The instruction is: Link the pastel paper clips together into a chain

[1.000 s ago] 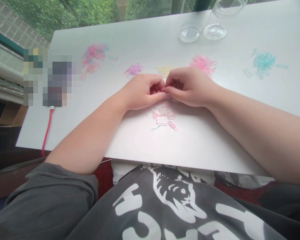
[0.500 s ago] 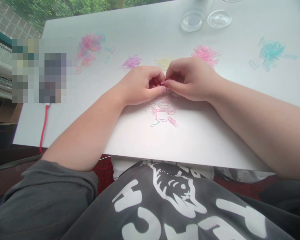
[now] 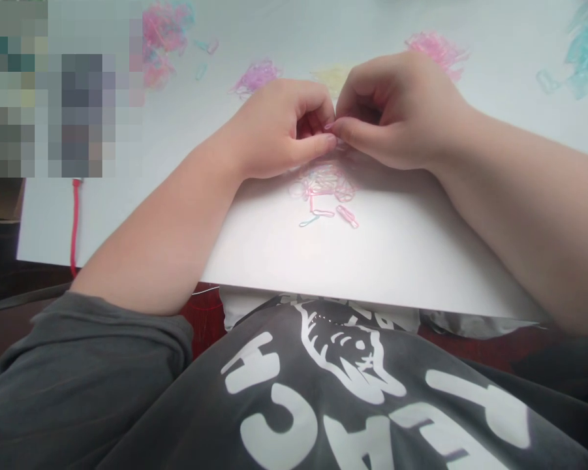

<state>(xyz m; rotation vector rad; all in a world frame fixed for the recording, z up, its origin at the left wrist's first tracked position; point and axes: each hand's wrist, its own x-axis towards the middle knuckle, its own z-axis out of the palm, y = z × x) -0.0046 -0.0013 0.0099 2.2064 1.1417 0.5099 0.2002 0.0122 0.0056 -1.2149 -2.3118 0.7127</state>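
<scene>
My left hand (image 3: 281, 127) and my right hand (image 3: 396, 108) meet fingertip to fingertip above a white table (image 3: 372, 261). Both are curled into pinches. What they pinch is too small to make out. Right under the fingertips lies a mixed heap of small pastel rubber bands (image 3: 325, 183). A few loose bands (image 3: 346, 215) lie just in front of the heap, toward me.
Sorted heaps of bands lie farther back: pink at the left (image 3: 159, 36), purple (image 3: 257, 75), yellow (image 3: 330, 73), pink (image 3: 435, 47) and teal at the right (image 3: 587, 49). A red cable (image 3: 73, 222) hangs over the table's left edge beneath a blurred patch.
The view has tipped down and moved closer, so the glass jars at the back have left the frame. My hands keep the same pinch above the mixed heap.
</scene>
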